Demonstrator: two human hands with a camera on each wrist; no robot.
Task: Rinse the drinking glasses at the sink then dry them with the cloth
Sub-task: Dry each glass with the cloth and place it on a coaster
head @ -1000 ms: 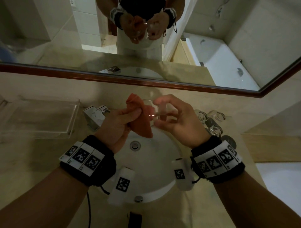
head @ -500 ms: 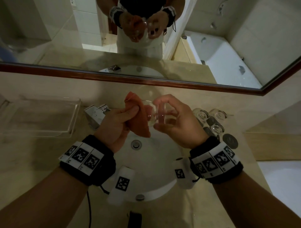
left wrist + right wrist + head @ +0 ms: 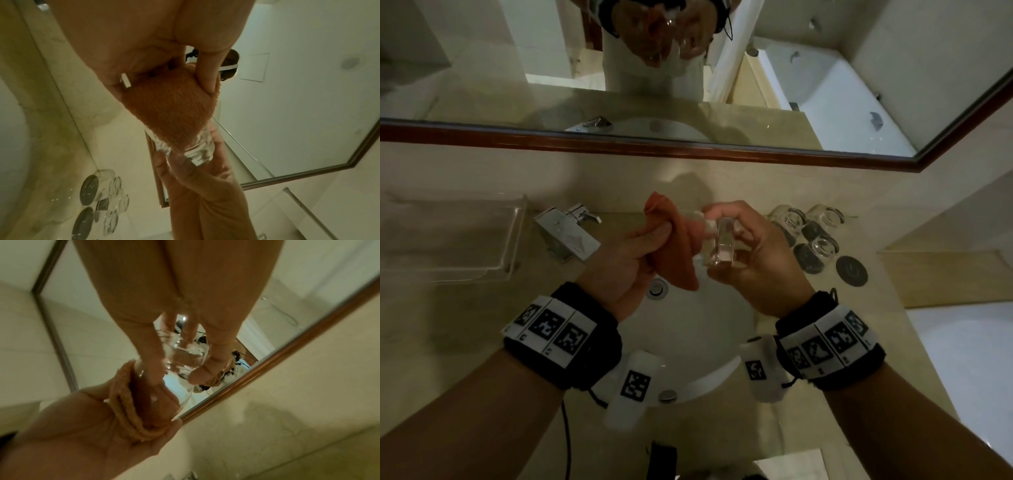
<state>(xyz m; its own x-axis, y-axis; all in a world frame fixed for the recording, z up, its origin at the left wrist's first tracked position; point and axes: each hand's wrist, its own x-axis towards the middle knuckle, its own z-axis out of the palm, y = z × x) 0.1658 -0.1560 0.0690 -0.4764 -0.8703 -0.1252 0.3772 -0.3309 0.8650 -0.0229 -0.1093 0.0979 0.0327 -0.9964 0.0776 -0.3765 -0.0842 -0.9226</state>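
A clear drinking glass (image 3: 717, 241) lies on its side in the air above the white sink (image 3: 688, 342). My right hand (image 3: 726, 236) grips its thick base, fingers over the top and thumb underneath. An orange cloth (image 3: 678, 240) is stuffed into the glass mouth, and my left hand (image 3: 650, 246) pinches it there with thumb on top. From the left wrist, the cloth (image 3: 170, 104) fills the glass (image 3: 197, 149). The right wrist view looks through the glass (image 3: 180, 356) to the folded cloth (image 3: 131, 404).
Three more glasses (image 3: 804, 229) stand on dark coasters at the right of the counter, with a bare coaster (image 3: 851, 270) beside them. A chrome tap (image 3: 566, 233) is left of the basin, a clear tray (image 3: 448, 236) further left. A mirror (image 3: 688, 68) runs along the wall.
The hands have stayed over the sink; the left thumb has shifted slightly on the cloth and the glass has turned a little in the right hand.
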